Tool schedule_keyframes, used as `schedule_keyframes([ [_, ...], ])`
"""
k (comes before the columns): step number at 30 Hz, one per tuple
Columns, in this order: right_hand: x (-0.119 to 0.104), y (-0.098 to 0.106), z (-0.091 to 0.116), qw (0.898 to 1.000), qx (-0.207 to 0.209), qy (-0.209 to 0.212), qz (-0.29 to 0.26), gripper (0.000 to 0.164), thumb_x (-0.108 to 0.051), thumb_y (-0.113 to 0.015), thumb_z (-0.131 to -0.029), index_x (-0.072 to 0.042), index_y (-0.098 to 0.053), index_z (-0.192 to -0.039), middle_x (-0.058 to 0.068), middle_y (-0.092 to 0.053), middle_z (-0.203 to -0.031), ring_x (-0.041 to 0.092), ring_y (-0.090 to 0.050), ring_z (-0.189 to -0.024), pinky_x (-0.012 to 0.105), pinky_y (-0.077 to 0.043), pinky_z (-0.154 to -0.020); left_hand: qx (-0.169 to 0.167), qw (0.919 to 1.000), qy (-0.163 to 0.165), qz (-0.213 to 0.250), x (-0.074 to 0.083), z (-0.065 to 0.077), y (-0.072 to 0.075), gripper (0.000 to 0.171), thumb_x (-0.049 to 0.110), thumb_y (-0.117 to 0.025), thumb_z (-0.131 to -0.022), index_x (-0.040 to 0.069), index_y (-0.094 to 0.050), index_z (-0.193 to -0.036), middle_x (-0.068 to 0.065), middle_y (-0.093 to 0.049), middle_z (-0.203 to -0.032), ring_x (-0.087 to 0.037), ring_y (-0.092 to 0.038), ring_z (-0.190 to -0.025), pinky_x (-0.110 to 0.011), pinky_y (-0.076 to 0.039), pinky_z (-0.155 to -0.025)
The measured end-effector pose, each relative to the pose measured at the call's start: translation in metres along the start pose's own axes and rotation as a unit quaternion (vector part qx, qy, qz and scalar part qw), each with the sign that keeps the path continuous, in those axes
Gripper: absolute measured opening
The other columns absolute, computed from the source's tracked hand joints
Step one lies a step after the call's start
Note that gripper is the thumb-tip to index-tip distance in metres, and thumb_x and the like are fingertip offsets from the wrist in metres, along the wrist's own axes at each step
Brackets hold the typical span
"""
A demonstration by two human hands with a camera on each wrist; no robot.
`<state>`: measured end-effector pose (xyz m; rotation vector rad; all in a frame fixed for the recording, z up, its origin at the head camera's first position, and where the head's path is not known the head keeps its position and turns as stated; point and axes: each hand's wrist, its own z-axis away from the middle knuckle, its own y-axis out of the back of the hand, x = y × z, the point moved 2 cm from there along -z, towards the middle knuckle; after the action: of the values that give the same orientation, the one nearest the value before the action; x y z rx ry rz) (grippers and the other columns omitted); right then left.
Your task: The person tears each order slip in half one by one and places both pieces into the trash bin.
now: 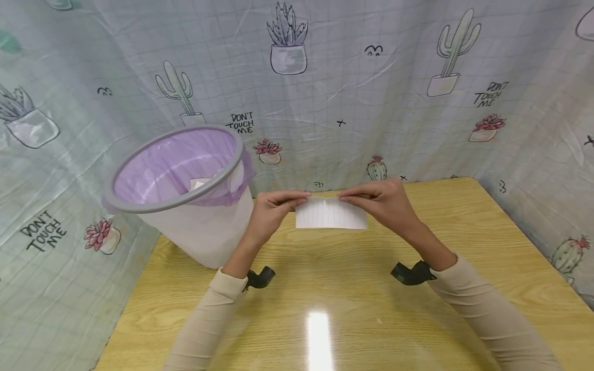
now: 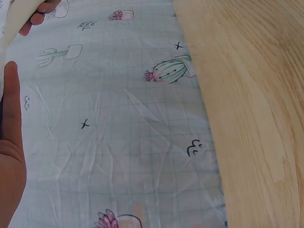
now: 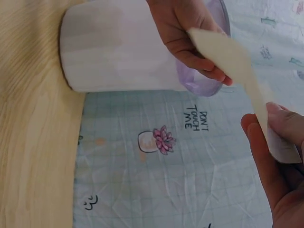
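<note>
Both hands hold a small sheet of lined white paper [image 1: 331,215] above the wooden table. My left hand [image 1: 274,212] pinches its upper left edge between thumb and fingers. On the opposite side, my right hand [image 1: 387,206] pinches the upper right edge. The paper hangs down between them, and a small notch or crease shows at the middle of its top edge. Seen from the right wrist, the paper [image 3: 228,59] bends along its length. Only a sliver of the paper enters the left wrist view, beside my left thumb [image 2: 13,104].
A white bin [image 1: 209,232] with a purple liner [image 1: 176,149] and grey rim stands at the table's left, white paper scraps [image 1: 199,183] inside. A cactus-print curtain [image 1: 334,93] surrounds the wooden table [image 1: 352,288]. Black devices [image 1: 413,273] are strapped at both wrists.
</note>
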<state>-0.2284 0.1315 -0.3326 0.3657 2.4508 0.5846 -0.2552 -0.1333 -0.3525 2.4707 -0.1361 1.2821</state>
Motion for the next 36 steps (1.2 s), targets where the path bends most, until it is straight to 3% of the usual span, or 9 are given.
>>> schedule_keyframes([
  [5, 0.002, 0.008, -0.002, 0.998, 0.037, -0.039, -0.03, 0.017, 0.005, -0.078, -0.085, -0.006, -0.082, -0.097, 0.007, -0.079, -0.09, 0.002, -0.073, -0.079, 0.016, -0.056, -0.069, 0.042, 0.9982, 0.021, 0.036, 0.002, 0.0, 0.012, 0.017, 0.002, -0.07, -0.095, -0.005, -0.077, -0.109, -0.005, -0.078, -0.103, -0.013, -0.072, -0.09, -0.028, -0.059, -0.076],
  [10, 0.001, 0.017, -0.007, 0.996, 0.06, -0.058, -0.034, 0.016, 0.003, -0.078, -0.086, -0.008, -0.083, -0.096, 0.007, -0.078, -0.088, 0.0, -0.071, -0.075, 0.014, -0.052, -0.064, 0.068, 0.9971, 0.007, 0.033, 0.012, 0.001, 0.029, 0.017, 0.0, -0.071, -0.094, -0.007, -0.076, -0.108, 0.001, -0.078, -0.101, -0.011, -0.071, -0.087, -0.025, -0.058, -0.074],
  [26, -0.009, 0.019, -0.022, 0.997, 0.063, -0.026, -0.034, 0.014, 0.003, -0.079, -0.085, -0.007, -0.083, -0.095, 0.008, -0.078, -0.087, 0.002, -0.071, -0.074, 0.015, -0.053, -0.064, 0.071, 0.9973, -0.019, -0.004, 0.033, 0.002, 0.047, 0.016, -0.003, -0.071, -0.093, -0.007, -0.076, -0.107, 0.007, -0.078, -0.099, -0.009, -0.07, -0.085, -0.024, -0.057, -0.072],
  [36, -0.014, 0.02, -0.026, 0.998, 0.059, -0.008, -0.024, 0.017, 0.005, -0.08, -0.083, -0.007, -0.083, -0.095, 0.006, -0.078, -0.087, 0.003, -0.071, -0.073, 0.014, -0.052, -0.064, 0.063, 0.9976, -0.023, -0.017, 0.042, 0.001, 0.05, 0.016, -0.003, -0.072, -0.092, -0.002, -0.078, -0.106, -0.009, -0.078, -0.103, -0.011, -0.071, -0.091, -0.024, -0.057, -0.077],
])
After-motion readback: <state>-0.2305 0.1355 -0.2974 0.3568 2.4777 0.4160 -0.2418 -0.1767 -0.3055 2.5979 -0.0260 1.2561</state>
